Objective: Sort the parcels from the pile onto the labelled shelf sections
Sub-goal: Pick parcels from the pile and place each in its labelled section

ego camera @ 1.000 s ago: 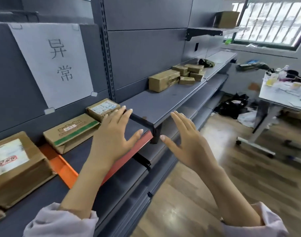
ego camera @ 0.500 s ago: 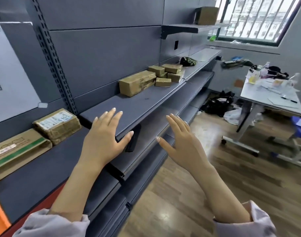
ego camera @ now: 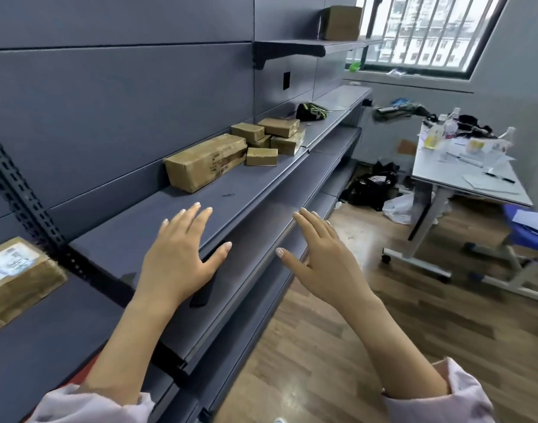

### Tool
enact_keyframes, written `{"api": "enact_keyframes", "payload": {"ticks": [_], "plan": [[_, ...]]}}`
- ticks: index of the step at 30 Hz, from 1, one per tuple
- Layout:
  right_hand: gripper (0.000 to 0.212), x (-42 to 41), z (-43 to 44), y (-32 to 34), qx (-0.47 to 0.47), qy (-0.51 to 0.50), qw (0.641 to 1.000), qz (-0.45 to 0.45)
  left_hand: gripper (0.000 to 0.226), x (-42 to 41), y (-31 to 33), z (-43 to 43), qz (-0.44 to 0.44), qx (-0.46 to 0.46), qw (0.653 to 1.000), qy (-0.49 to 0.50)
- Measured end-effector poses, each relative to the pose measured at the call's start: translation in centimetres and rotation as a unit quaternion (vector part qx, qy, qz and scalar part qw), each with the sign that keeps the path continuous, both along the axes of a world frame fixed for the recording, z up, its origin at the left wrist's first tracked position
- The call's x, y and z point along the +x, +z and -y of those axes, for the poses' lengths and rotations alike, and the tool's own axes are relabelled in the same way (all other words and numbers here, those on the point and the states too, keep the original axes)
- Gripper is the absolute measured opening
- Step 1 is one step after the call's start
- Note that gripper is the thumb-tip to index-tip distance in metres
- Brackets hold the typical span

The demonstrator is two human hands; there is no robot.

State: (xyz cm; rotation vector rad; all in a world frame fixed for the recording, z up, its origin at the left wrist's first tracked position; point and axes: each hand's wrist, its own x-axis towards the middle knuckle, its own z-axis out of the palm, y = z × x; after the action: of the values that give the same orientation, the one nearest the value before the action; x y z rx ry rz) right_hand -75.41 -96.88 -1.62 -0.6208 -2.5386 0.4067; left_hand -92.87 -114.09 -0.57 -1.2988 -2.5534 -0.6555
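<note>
1. The left hand (ego camera: 176, 257) is open, fingers straight and slightly spread, palm down, and holds nothing. It is over the front edge of the grey shelf (ego camera: 200, 206), with the thumb past the lip. I cannot tell whether it touches the metal.
2. The right hand (ego camera: 325, 254) is also flat, open and empty. It is just beside the left but off the shelf, out over the lower shelf (ego camera: 261, 239) and the wooden floor (ego camera: 383, 315).
3. Both palms face forward and down with nothing in them. I judge this to be a reach between parcels, with the hands held ready to take the next one rather than to set one down.
4. The long parcel (ego camera: 205, 161) lies further along the same shelf, against the back panel, with one end turned toward the hands. That makes it the nearest one to take.
5. The pile of small parcels (ego camera: 270, 138) sits just beyond it, touching its far end. It is loosely heaped near the shelf's far end and looks unsorted.
6. A labelled parcel (ego camera: 14, 279) rests on the next section at the left edge, past the slotted upright (ego camera: 23, 203). It appears to be placed already.
7. No section label can be read from here.
8. A lone box (ego camera: 341, 22) stands on the high bracket shelf by the window (ego camera: 426, 32), and a cluttered table (ego camera: 463, 178) stands well apart on the right.
</note>
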Motion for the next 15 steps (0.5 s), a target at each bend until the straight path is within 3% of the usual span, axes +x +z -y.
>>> {"api": "enact_keyframes", "payload": {"ticks": [4, 15], "plan": [[0.073, -3.4, -5.7, 0.4, 0.001, 0.005, 1.000, 0.026, 0.074, -3.4, 0.0, -5.3, 0.010, 0.008, 1.000, 0.012], [0.090, -11.5, -18.1, 1.2, -0.028, 0.001, 0.999, 0.045, 0.070, -11.1, 0.8, -17.2, 0.040, 0.004, 0.998, 0.040]]}}
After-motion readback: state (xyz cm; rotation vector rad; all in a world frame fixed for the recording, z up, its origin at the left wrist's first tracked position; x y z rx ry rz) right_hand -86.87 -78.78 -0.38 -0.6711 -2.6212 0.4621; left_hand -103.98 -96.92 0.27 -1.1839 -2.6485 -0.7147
